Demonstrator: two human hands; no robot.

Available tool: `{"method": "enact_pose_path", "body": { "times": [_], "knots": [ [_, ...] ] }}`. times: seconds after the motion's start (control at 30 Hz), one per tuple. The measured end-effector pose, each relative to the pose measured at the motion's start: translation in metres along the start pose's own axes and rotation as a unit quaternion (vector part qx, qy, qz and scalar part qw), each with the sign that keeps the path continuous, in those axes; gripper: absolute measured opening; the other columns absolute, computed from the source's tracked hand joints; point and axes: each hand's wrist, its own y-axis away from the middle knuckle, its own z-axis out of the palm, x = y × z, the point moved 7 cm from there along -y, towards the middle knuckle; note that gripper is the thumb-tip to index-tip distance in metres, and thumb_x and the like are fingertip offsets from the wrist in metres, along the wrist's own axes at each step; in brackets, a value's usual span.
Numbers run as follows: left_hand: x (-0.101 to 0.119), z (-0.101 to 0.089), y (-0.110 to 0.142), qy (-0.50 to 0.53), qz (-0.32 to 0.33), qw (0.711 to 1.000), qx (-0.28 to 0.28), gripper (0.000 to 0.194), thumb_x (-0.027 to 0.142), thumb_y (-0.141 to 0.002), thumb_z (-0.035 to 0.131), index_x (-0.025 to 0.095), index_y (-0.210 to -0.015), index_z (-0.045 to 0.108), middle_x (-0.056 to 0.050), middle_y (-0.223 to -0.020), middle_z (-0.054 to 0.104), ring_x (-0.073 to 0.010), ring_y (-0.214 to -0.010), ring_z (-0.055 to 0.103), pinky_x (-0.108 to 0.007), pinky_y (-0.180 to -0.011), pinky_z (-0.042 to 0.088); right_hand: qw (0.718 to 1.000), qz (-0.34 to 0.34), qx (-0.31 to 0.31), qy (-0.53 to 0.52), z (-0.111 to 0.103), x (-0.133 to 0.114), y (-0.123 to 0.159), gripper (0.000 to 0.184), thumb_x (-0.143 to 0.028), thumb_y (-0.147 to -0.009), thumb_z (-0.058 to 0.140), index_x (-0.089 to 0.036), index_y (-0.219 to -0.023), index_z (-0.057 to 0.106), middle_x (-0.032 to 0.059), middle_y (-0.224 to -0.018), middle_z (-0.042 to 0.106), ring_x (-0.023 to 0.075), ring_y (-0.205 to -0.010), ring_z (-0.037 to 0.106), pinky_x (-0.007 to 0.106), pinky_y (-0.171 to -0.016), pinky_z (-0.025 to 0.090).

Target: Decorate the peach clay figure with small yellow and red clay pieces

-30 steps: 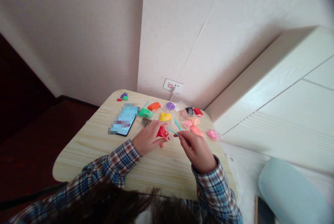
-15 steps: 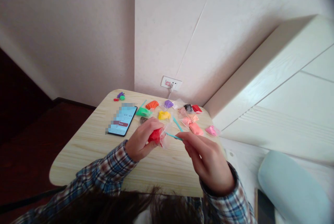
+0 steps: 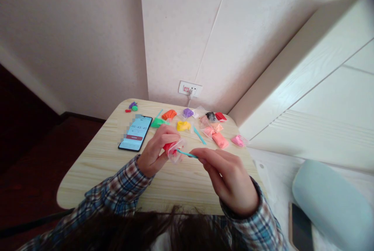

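My left hand (image 3: 157,147) is closed around a clear plastic bag of red modelling clay (image 3: 172,149), its open mouth turned to the right. Between the thumb and fingers of my right hand (image 3: 226,173) is a thin turquoise clay tool (image 3: 187,153). The tool's tip reaches into the mouth of the bag; whether it touches the clay I cannot tell. Just beyond my hands, a second turquoise tool (image 3: 200,135) lies on the table near a bag of yellow clay (image 3: 183,126). Green clay (image 3: 158,122) sits behind my left hand.
Bags of orange (image 3: 169,115), purple (image 3: 188,112), black (image 3: 210,116), coral (image 3: 220,140) and pink clay (image 3: 238,140) lie across the wooden table (image 3: 96,165). A phone (image 3: 136,134) showing a timer is at left, small shaped clay pieces (image 3: 134,108) behind it. A wall socket (image 3: 189,89) is behind.
The turquoise tool in my right hand has moved left, its tip now inside the bag's mouth. The bag has tilted slightly, and the view has shifted a little.
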Motion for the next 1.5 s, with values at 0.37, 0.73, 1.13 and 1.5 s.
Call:
{"method": "enact_pose_path", "body": {
  "times": [0.37, 0.73, 1.13, 1.5],
  "knots": [
    [-0.007, 0.009, 0.004, 0.092, -0.054, 0.994, -0.032, 0.018, 0.029, -0.093, 0.042, 0.019, -0.103, 0.052, -0.006, -0.087, 0.055, -0.0201, -0.084, 0.052, -0.037, -0.077, 0.045, 0.979, 0.079, -0.072, -0.175, 0.016, 0.015, -0.001, 0.027, -0.019, -0.092, 0.038, -0.017, -0.095, 0.065, -0.0004, -0.062, 0.059, 0.0086, -0.053, 0.050, 0.019, -0.051, 0.039],
    [-0.010, 0.014, 0.012, 0.161, -0.117, 0.979, -0.038, 0.020, 0.032, -0.092, 0.043, 0.017, -0.100, 0.053, -0.007, -0.088, 0.056, -0.0196, -0.083, 0.053, -0.036, -0.076, 0.045, 0.973, 0.077, -0.073, -0.203, 0.024, 0.019, 0.001, 0.026, -0.020, -0.092, 0.039, -0.016, -0.093, 0.065, -0.0020, -0.059, 0.056, 0.0076, -0.050, 0.047, 0.018, -0.051, 0.038],
    [-0.010, 0.020, 0.017, 0.250, -0.166, 0.954, 0.001, 0.019, 0.032, -0.093, 0.042, 0.017, -0.094, 0.054, -0.005, -0.083, 0.054, -0.0177, -0.074, 0.052, -0.036, -0.070, 0.042, 0.984, 0.056, -0.068, -0.154, 0.023, 0.016, 0.003, 0.028, -0.019, -0.092, 0.036, -0.017, -0.091, 0.064, -0.0020, -0.058, 0.055, 0.0079, -0.048, 0.047, 0.019, -0.049, 0.037],
    [-0.010, 0.037, 0.019, 0.372, -0.201, 0.906, 0.018, 0.026, 0.041, -0.089, 0.047, 0.016, -0.090, 0.056, -0.004, -0.081, 0.052, -0.0156, -0.070, 0.051, -0.032, -0.065, 0.042, 0.984, 0.026, -0.063, -0.162, 0.019, 0.008, 0.008, 0.029, -0.018, -0.092, 0.035, -0.016, -0.093, 0.064, -0.0009, -0.060, 0.056, 0.0091, -0.049, 0.045, 0.020, -0.050, 0.037]
  ]
}}
